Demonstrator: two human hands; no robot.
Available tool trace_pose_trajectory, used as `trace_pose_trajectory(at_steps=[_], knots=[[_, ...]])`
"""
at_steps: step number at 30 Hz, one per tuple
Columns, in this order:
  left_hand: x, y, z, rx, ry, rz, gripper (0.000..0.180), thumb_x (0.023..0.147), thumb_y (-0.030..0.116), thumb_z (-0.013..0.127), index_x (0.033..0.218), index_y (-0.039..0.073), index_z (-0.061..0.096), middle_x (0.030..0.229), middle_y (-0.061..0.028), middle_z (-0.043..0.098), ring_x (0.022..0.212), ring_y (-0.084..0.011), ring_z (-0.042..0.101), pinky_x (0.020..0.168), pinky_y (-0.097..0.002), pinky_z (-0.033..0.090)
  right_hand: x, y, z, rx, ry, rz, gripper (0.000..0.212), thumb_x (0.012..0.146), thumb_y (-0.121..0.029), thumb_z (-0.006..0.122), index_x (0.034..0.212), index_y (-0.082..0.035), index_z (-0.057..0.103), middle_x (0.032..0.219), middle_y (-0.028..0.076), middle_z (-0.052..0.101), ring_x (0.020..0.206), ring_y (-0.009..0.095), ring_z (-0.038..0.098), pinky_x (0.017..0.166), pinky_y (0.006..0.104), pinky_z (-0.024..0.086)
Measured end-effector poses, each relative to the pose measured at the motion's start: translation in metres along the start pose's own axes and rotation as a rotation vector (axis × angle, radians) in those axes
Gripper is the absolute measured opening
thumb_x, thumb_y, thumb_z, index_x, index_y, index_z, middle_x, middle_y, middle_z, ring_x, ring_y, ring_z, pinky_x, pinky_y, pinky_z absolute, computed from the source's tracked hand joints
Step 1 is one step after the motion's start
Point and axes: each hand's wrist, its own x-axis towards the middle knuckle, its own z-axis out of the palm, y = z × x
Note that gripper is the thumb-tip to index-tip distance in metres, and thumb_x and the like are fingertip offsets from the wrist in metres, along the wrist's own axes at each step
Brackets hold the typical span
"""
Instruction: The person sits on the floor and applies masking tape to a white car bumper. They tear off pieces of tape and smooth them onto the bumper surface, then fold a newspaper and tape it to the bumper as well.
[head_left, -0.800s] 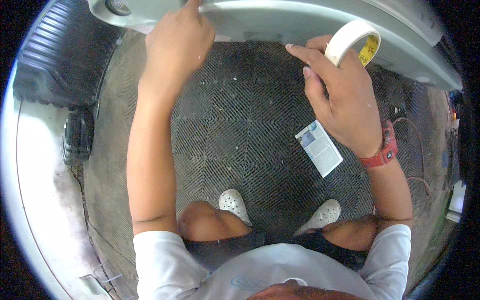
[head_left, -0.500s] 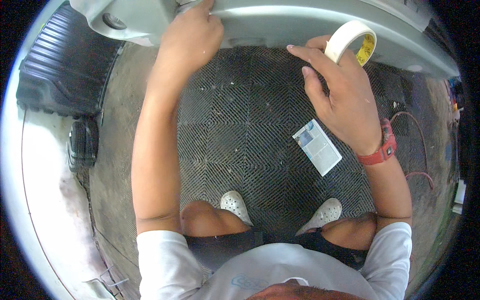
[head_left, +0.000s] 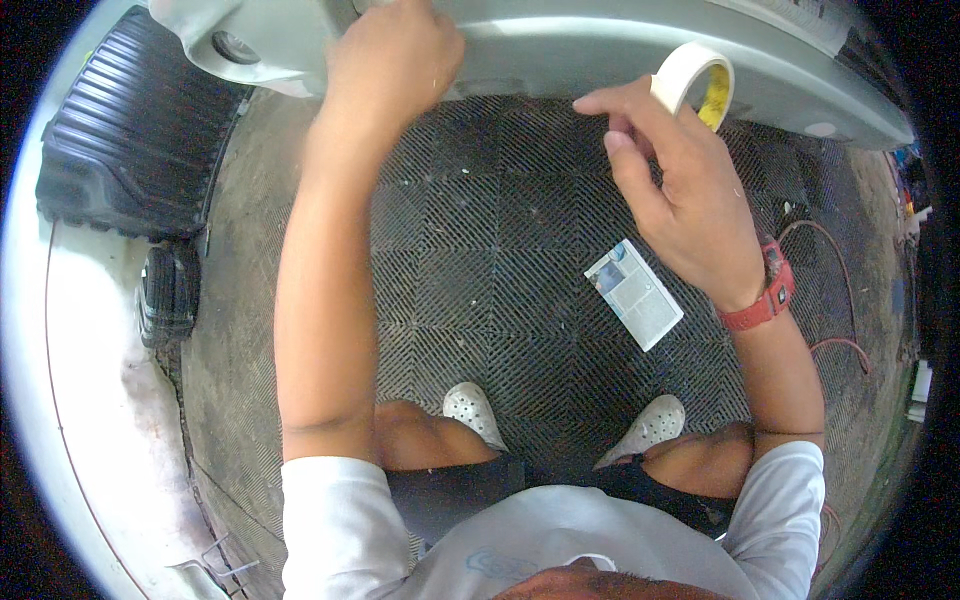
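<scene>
A pale grey-green car bumper [head_left: 580, 50] spans the top of the view. My left hand [head_left: 398, 58] is closed against its upper left part, with the knuckles up; the fingertips and whatever they grip are hidden. Around the fingers of my right hand [head_left: 690, 185] hangs a roll of masking tape [head_left: 674, 76], cream outside with a yellow core. The right index finger points left toward the bumper's lower edge, and the thumb is apart from it. A red watch [head_left: 765, 300] circles the right wrist.
A folded newspaper sheet [head_left: 635, 296] lies on the black ribbed floor mat [head_left: 450, 270] between my feet and the bumper. At the left stand a black ribbed plastic panel [head_left: 130, 130] and a dark rounded object [head_left: 168, 293]. A reddish hose [head_left: 845, 262] curls at the right.
My left hand and forearm have shifted a little to the right along the bumper. The tape roll has tilted slightly left on my right hand, which stays in nearly the same place.
</scene>
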Motion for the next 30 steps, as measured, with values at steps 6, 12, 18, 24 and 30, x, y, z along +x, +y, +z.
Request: trace_pose_trajectory(at_steps=[6, 12, 18, 24, 30], knots=[[-0.088, 0.031, 0.028, -0.913, -0.111, 0.114, 0.035, 0.096, 0.025, 0.077, 0.123, 0.003, 0.075, 0.092, -0.0079, 0.075, 0.078, -0.0136, 0.066, 0.072, -0.0309, 0.055, -0.011, -0.010, 0.014, 0.657, -0.109, 0.244, 0.055, 0.102, -0.001, 0.052, 0.151, -0.005, 0.028, 0.106, 0.014, 0.065, 0.095, 0.022, 0.066, 0.088, 0.0371, 0.051], [-0.110, 0.014, 0.044, -0.940, 0.052, 0.166, 0.019, 0.090, 0.014, 0.084, 0.106, 0.006, 0.078, 0.088, -0.0037, 0.072, 0.076, -0.0110, 0.062, 0.069, -0.0274, 0.053, -0.012, -0.022, 0.026, 0.750, -0.292, 0.319, 0.066, 0.110, -0.013, 0.053, 0.165, -0.008, 0.017, 0.096, 0.009, 0.070, 0.071, 0.009, 0.059, 0.067, 0.0235, 0.049], [-0.109, 0.000, 0.028, -0.904, 0.093, 0.139, 0.007, 0.090, 0.008, 0.080, 0.092, 0.004, 0.075, 0.082, -0.0014, 0.071, 0.076, -0.0102, 0.062, 0.068, -0.0266, 0.051, 0.001, -0.011, 0.039, 0.802, -0.472, 0.513, 0.039, 0.113, -0.024, 0.049, 0.148, -0.007, 0.045, 0.077, 0.004, 0.065, 0.060, 0.012, 0.061, 0.056, 0.0274, 0.048], [-0.060, -0.015, 0.016, -0.816, 0.440, 0.103, 0.019, 0.102, 0.021, 0.068, 0.104, 0.003, 0.075, 0.097, -0.0066, 0.076, 0.084, -0.0137, 0.067, 0.078, -0.0300, 0.053, 0.013, -0.009, 0.044, -0.056, 0.259, -0.366, 0.024, 0.105, -0.021, 0.066, 0.121, -0.005, 0.057, 0.078, 0.008, 0.070, 0.062, 0.026, 0.070, 0.056, 0.0381, 0.054], [-0.017, 0.025, 0.050, -1.596, 0.741, -0.206, 0.044, 0.113, 0.044, 0.045, 0.118, 0.005, 0.065, 0.099, -0.0066, 0.068, 0.078, -0.0138, 0.053, 0.072, -0.0299, 0.044, 0.080, -0.043, 0.038, 0.454, 0.426, -0.026, 0.070, 0.087, -0.017, 0.085, 0.146, -0.007, 0.048, 0.108, 0.011, 0.064, 0.097, 0.021, 0.060, 0.084, 0.0389, 0.053]])
